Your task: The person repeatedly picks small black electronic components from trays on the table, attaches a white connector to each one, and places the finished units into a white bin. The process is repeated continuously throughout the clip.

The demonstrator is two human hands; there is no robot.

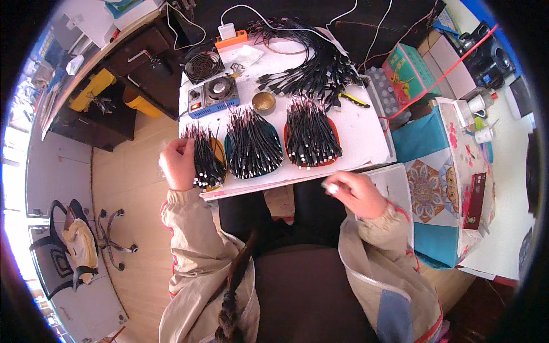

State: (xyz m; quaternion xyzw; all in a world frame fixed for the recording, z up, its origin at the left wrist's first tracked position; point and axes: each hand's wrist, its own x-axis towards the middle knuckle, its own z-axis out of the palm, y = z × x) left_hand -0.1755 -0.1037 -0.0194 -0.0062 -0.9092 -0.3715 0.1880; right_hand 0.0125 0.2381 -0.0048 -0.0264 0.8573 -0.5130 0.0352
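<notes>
Clearly, the head view is showing a white table [366, 137] whose front edge is running just above the person's lap, leaving only a narrow strip before the trays. On its left, floor [131, 160] is stretching toward a chair [77, 246]. The left hand [178, 164] is hovering at the table's left edge, right beside the left bundle [206, 157], its fingers curling in; I cannot tell whether they are gripping anything. The right hand [359, 194] is hanging past the front edge, well apart from the left, fingertips drawing close together (something white is showing there, too blurred to name).

Three bundles of black cables are lying in three trays: one yellow [218, 150], one teal [278, 140], one red [333, 128]. Behind them, one bowl [263, 112], one blue box [214, 107], one fan [203, 67], one pair of pliers [355, 101] and one loose cable heap [314, 63] are sitting.
</notes>
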